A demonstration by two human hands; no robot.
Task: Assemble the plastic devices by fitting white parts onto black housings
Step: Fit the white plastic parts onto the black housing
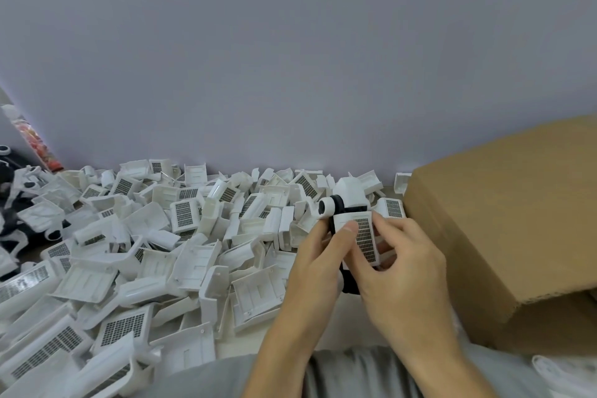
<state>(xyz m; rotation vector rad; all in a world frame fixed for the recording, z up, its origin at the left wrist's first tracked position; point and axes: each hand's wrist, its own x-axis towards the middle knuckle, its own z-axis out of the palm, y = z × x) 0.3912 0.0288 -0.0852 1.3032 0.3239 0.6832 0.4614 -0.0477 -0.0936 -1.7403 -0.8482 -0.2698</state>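
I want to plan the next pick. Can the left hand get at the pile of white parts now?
Probably not right away: the left hand grips the device together with the right hand. The pile lies open just to its left, nothing covering it, once it lets go.

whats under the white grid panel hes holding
A black housing sits under the white panel, showing at its left edge and bottom. Both hands, left and right, cover the rest, so the joint is hidden.
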